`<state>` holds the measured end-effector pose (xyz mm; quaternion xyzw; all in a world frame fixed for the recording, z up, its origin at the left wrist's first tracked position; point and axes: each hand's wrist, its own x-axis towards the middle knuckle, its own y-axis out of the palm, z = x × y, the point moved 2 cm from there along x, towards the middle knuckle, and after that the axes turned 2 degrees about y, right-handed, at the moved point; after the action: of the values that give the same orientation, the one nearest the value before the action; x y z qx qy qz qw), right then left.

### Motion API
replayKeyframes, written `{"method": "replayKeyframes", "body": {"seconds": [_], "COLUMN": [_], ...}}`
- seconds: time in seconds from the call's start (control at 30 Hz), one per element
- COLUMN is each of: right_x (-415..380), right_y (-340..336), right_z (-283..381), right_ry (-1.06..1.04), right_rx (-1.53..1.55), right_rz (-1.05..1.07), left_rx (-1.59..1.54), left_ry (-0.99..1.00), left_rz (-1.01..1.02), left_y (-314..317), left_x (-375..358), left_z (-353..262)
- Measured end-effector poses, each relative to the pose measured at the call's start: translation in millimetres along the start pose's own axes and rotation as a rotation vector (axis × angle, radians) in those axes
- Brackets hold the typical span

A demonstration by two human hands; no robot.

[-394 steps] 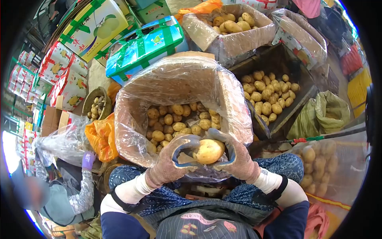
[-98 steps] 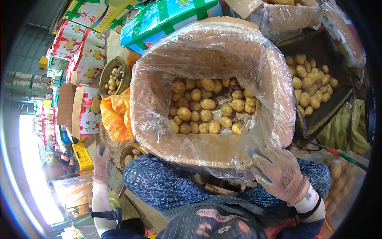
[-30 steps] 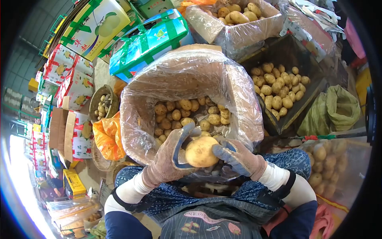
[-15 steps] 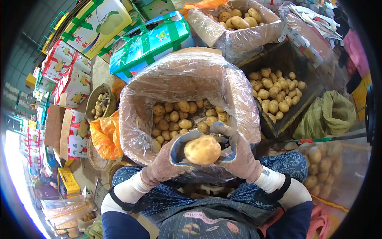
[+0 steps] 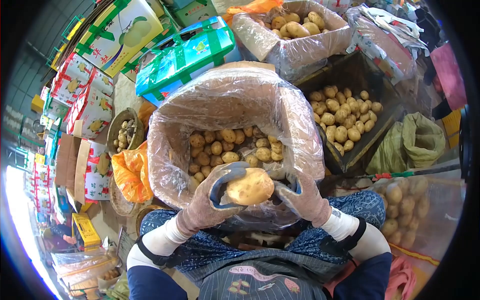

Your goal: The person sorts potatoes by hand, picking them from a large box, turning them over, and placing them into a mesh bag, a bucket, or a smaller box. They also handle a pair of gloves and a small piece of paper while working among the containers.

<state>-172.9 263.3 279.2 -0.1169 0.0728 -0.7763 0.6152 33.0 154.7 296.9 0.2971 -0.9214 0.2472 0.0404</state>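
Observation:
A large pale potato (image 5: 250, 186) is held over the near edge of a plastic-lined cardboard box (image 5: 167, 125). My left hand (image 5: 212, 197), in a grey-brown work glove with blue trim, wraps around its left side. My right hand (image 5: 302, 195), gloved the same way, has its fingers curled at the potato's right end, thumb against it; the fingertips are partly hidden. Inside the box, below both hands, lie many smaller potatoes (image 5: 216, 148).
To the right stands a dark bin (image 5: 357, 155) of potatoes, beside a green sack (image 5: 422, 140). Another potato box (image 5: 320, 47) is behind. A blue carton (image 5: 185, 57), an orange bag (image 5: 132, 172) and a basket (image 5: 114, 125) are at left. Bagged potatoes (image 5: 400, 210) sit near my right knee.
The potato has shifted slightly left and turned a little in my hands. My right hand's thumb has moved up and its grip has drawn toward the potato's right end.

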Motion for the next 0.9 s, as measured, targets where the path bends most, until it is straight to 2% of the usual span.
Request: {"method": "replayKeyframes", "body": {"seconds": [0.07, 0.1, 0.17, 0.2, 0.27, 0.37, 0.5, 0.57, 0.6, 0.67, 0.8, 0.9], "right_x": [-2.8, -2.7, -1.3, 0.0, 2.1, -1.4, -5.6, -4.7, -4.0, -5.1, -5.3, -0.9], "right_y": [0.5, 0.1, -0.2, 1.1, 3.3, 2.7, -3.4, 1.1, 2.8, 4.8, -2.4, -20.0], "right_z": [-5.4, -4.7, 0.8, 1.3, 4.0, -9.6, 3.3, 10.5, 11.3, 14.2, 9.1, 8.5], "right_ry": [0.314, 0.314, 0.133, 0.132, -0.076, 0.013, -0.013, -0.375, -0.373, -0.496, -0.521, -0.544], "right_rx": [0.251, 0.251, 0.202, 0.202, 0.238, 0.185, 0.005, -0.11, -0.114, -0.315, -0.395, -0.282], "right_rz": [0.041, 0.036, -0.001, -0.004, -0.043, 0.032, 0.024, -0.117, -0.122, -0.137, -0.139, -0.197], "left_rx": [0.026, -0.031, -0.089, -0.075, -0.06, -0.058, 0.041, 0.086, 0.105, 0.121, 0.148, 0.109], "left_ry": [0.055, 0.054, 0.056, -0.012, -0.081, -0.074, -0.031, -0.028, -0.03, -0.03, -0.049, -0.08], "left_rz": [-0.009, -0.013, -0.013, 0.018, 0.047, 0.063, 0.03, 0.018, 0.004, -0.005, 0.018, 0.051], "left_y": [-0.2, 0.0, 0.7, 1.5, 2.7, 3.5, 5.2, 8.0, 9.8, 13.6, 19.4, 24.0], "left_x": [0.6, 0.5, 1.0, 1.6, 1.3, 2.0, 0.8, 0.5, 1.2, 2.9, 5.8, 10.4], "left_z": [-0.5, -1.6, -4.9, -5.9, -6.6, -7.3, -3.7, -2.0, -1.7, -0.2, 1.5, -0.1]}}
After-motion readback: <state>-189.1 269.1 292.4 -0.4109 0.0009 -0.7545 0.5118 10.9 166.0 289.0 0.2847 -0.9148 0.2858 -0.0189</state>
